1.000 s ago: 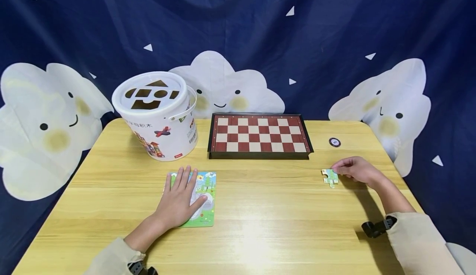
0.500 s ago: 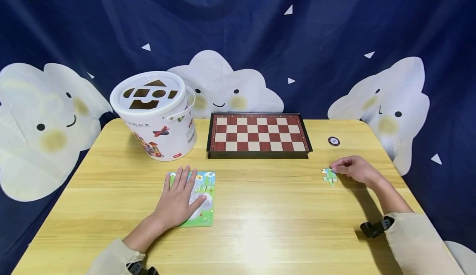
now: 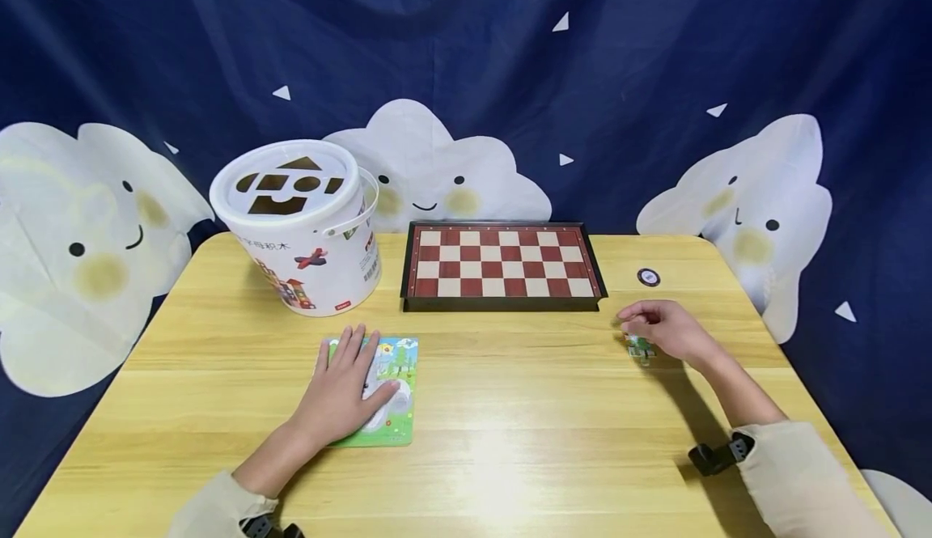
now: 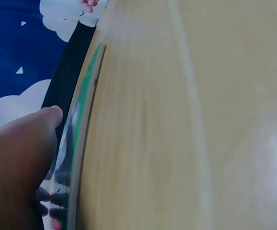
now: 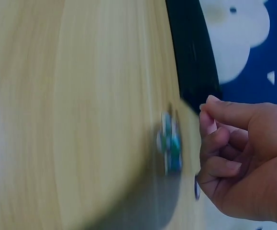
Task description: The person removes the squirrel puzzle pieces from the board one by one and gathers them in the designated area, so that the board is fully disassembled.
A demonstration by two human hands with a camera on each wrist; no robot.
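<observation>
Two hands work on the counter (image 3: 510,408). Left hand (image 3: 342,392) lies flat w/ straight fingers on the puzzle board (image 3: 396,392), pressing it down; grip is not closed around anything. Right hand (image 3: 662,329) is far to the right, fingers curled over a small puzzle piece (image 3: 641,348). Head view suggests the piece is pinched at the fingertips, just at the counter surface, but the right wrist view shows the piece (image 5: 169,141) blurred and a bit apart from the curled fingers (image 5: 215,143), so I cannot tell for sure if the grip has it.

Progress, as I judge: the board seems mostly filled w/ a pale area under the left hand; the piece is well apart from the board, so bringing it over and fitting it is not yet done.

Views differ: head view gives the whole layout, incl. white bucket (image 3: 298,230), chessboard (image 3: 502,267) and a small dark disc (image 3: 648,277) at the back. Left wrist view shows only the thumb (image 4: 42,120) at the board's edge (image 4: 83,110), very blurred.
</observation>
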